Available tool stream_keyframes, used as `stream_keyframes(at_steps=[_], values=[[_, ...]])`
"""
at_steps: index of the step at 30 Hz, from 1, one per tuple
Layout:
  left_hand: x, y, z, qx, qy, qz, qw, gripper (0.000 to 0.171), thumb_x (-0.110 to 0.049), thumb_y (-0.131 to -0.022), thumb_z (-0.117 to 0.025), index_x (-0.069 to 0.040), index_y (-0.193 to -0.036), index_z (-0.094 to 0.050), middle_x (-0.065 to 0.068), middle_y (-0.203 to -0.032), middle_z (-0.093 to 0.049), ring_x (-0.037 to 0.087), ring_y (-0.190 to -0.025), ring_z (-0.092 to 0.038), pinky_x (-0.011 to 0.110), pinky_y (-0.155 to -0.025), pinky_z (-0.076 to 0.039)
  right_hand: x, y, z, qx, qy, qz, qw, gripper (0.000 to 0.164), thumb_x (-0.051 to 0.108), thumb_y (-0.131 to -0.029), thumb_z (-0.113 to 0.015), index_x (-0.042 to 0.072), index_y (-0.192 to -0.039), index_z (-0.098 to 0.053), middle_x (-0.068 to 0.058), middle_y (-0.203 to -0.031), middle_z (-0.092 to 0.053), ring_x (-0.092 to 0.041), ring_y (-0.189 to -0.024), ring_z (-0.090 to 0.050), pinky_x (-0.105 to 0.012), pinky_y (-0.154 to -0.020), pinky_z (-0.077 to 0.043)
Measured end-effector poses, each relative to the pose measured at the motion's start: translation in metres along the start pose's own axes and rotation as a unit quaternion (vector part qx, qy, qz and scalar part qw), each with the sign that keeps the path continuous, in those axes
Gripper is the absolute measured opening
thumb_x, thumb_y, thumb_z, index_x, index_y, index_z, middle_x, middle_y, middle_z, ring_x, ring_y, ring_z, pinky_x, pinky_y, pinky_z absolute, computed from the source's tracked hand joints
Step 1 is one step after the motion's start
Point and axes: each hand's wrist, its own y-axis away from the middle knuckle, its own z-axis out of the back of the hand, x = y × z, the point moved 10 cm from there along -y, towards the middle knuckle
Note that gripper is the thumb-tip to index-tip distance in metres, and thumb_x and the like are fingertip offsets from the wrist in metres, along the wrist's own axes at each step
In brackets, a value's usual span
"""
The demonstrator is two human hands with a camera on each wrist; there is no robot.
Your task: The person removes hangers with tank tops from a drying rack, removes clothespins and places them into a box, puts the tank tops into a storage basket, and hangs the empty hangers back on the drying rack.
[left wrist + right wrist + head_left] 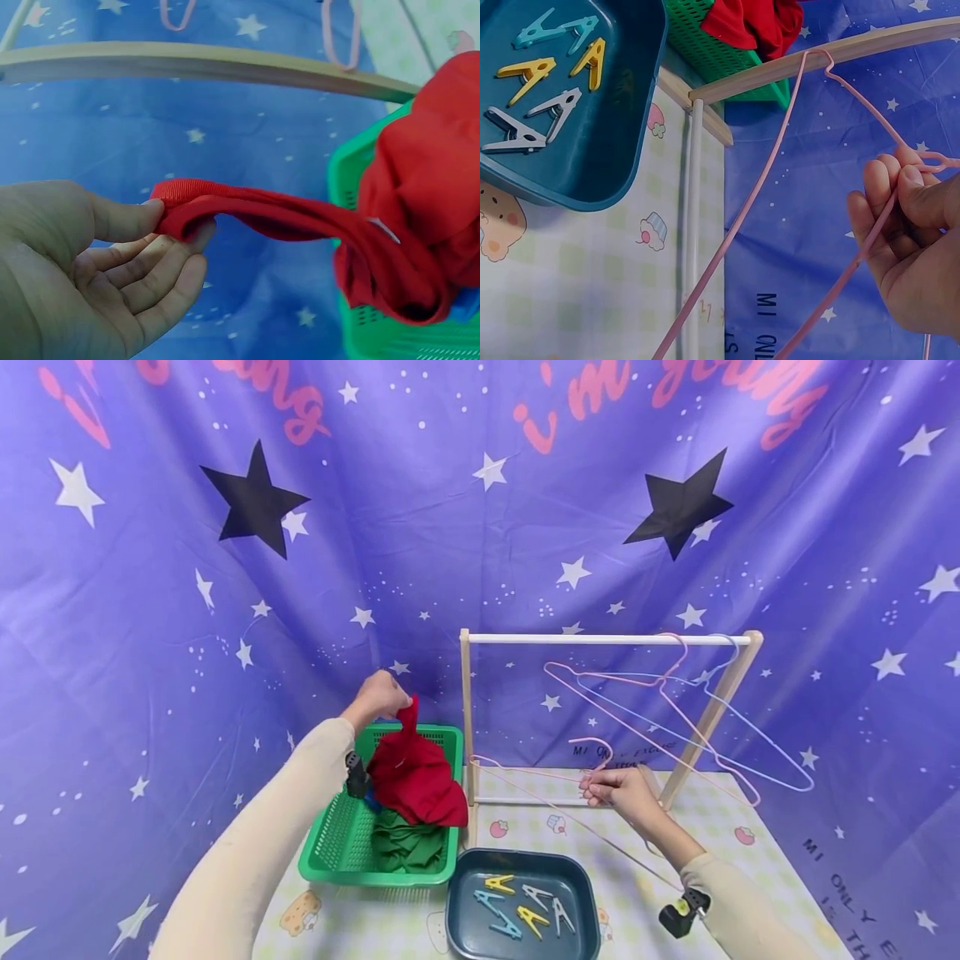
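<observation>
My left hand (381, 695) pinches the ribbed edge of a red garment (262, 214) between thumb and fingers. The cloth stretches up from the green basket (330, 835), where its bulk lies bunched over a crumpled green garment (408, 843). In the right wrist view, my right hand (911, 217) grips a pink hanger (742, 214) near the base of its hook. That hanger slants in front of the rack, its far end near the left post, with no cloth on it.
A wooden rack with a white rail (570, 640) carries another pink hanger (615, 710) and a blue hanger (765, 735). In front sits a dark tray (457, 902) of several yellow, blue and grey clothespins (531, 920). A checked cloth covers the table (637, 902); a purple starry curtain (450, 527) hangs behind.
</observation>
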Motion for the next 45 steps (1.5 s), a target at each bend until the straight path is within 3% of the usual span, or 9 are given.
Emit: stream_keyframes(at_steps=[8, 13, 19, 23, 25, 28, 32, 37, 45], values=[[0.020, -0.001, -0.042, 0.003, -0.012, 0.003, 0.9999, 0.017, -0.009, -0.088, -0.070, 0.003, -0.078, -0.073, 0.001, -0.057, -0.060, 0.023, -0.064, -0.071, 0.036, -0.068, -0.060, -0.003, 0.002, 0.001, 0.002, 0.001, -0.003, 1.000, 0.026, -0.014, -0.095, -0.056, -0.032, -0.113, -0.055, -0.008, -0.093, -0.077, -0.003, -0.071, -0.070, -0.024, -0.070, -0.062], [0.032, 0.001, -0.066, 0.019, -0.013, 0.012, 0.9997, 0.016, -0.008, -0.090, -0.068, 0.003, -0.080, -0.073, 0.014, -0.071, -0.072, 0.031, -0.075, -0.073, 0.044, -0.079, -0.061, -0.002, 0.002, 0.001, 0.008, -0.009, 0.004, 1.000, 0.026, -0.015, -0.095, -0.055, -0.034, -0.113, -0.054, -0.004, -0.091, -0.076, -0.003, -0.071, -0.070, -0.022, -0.069, -0.061], [0.041, 0.000, -0.084, 0.024, -0.020, 0.018, 0.9994, 0.022, -0.006, -0.088, -0.065, -0.004, -0.066, -0.066, 0.014, -0.069, -0.072, 0.025, -0.064, -0.068, 0.030, -0.057, -0.053, -0.001, 0.002, 0.003, 0.000, -0.001, 0.002, 1.000, 0.026, -0.014, -0.095, -0.056, -0.032, -0.114, -0.055, 0.000, -0.089, -0.077, -0.004, -0.070, -0.070, -0.023, -0.070, -0.061], [0.046, -0.001, -0.098, 0.021, -0.020, 0.011, 0.9995, 0.037, -0.003, -0.085, -0.063, -0.014, -0.052, -0.050, 0.006, -0.054, -0.060, 0.020, -0.053, -0.059, 0.024, -0.049, -0.042, 0.000, 0.001, 0.004, -0.001, 0.001, -0.001, 1.000, 0.027, -0.014, -0.095, -0.055, -0.032, -0.115, -0.055, 0.001, -0.087, -0.077, -0.004, -0.070, -0.070, -0.022, -0.070, -0.061], [0.050, -0.002, -0.107, 0.018, -0.028, 0.008, 0.9994, 0.043, -0.003, -0.084, -0.061, -0.017, -0.049, -0.040, -0.001, -0.049, -0.047, 0.015, -0.048, -0.048, 0.024, -0.048, -0.038, 0.001, 0.000, 0.005, -0.007, 0.008, 0.001, 1.000, 0.025, -0.015, -0.094, -0.055, -0.032, -0.113, -0.056, -0.004, -0.087, -0.077, -0.004, -0.070, -0.070, -0.021, -0.069, -0.061], [0.058, -0.004, -0.121, 0.006, -0.048, 0.003, 0.9988, 0.046, 0.000, -0.082, -0.057, -0.020, -0.049, -0.030, -0.007, -0.048, -0.029, 0.012, -0.049, -0.031, 0.024, -0.048, -0.029, 0.005, -0.002, 0.007, -0.016, 0.023, 0.010, 1.000, 0.023, -0.015, -0.094, -0.056, -0.031, -0.111, -0.058, -0.023, -0.092, -0.076, -0.005, -0.070, -0.071, -0.022, -0.069, -0.061], [0.072, -0.004, -0.135, 0.001, -0.065, 0.012, 0.9978, 0.045, 0.003, -0.080, -0.053, -0.020, -0.052, -0.027, -0.007, -0.051, -0.020, 0.012, -0.054, -0.025, 0.026, -0.048, -0.027, 0.010, -0.004, 0.010, -0.023, 0.039, 0.012, 0.999, 0.024, -0.013, -0.094, -0.058, -0.029, -0.111, -0.060, -0.035, -0.102, -0.071, -0.006, -0.072, -0.072, -0.023, -0.070, -0.061], [0.091, -0.003, -0.143, 0.003, -0.066, 0.034, 0.9973, 0.044, 0.003, -0.081, -0.055, -0.019, -0.052, -0.029, -0.006, -0.051, -0.024, 0.014, -0.056, -0.028, 0.028, -0.049, -0.029, 0.015, -0.005, 0.011, -0.021, 0.047, 0.011, 0.999, 0.025, -0.011, -0.095, -0.060, -0.028, -0.113, -0.061, -0.036, -0.106, -0.070, -0.004, -0.072, -0.071, -0.027, -0.073, -0.062], [0.107, 0.004, -0.141, -0.010, -0.044, 0.023, 0.9987, 0.042, 0.001, -0.077, -0.051, -0.021, -0.051, -0.026, -0.008, -0.052, -0.020, 0.012, -0.057, -0.022, 0.026, -0.050, -0.024, 0.015, -0.005, 0.014, -0.021, 0.048, 0.009, 0.999, 0.025, -0.012, -0.095, -0.058, -0.029, -0.113, -0.060, -0.034, -0.104, -0.071, -0.001, -0.071, -0.070, -0.024, -0.071, -0.062]])
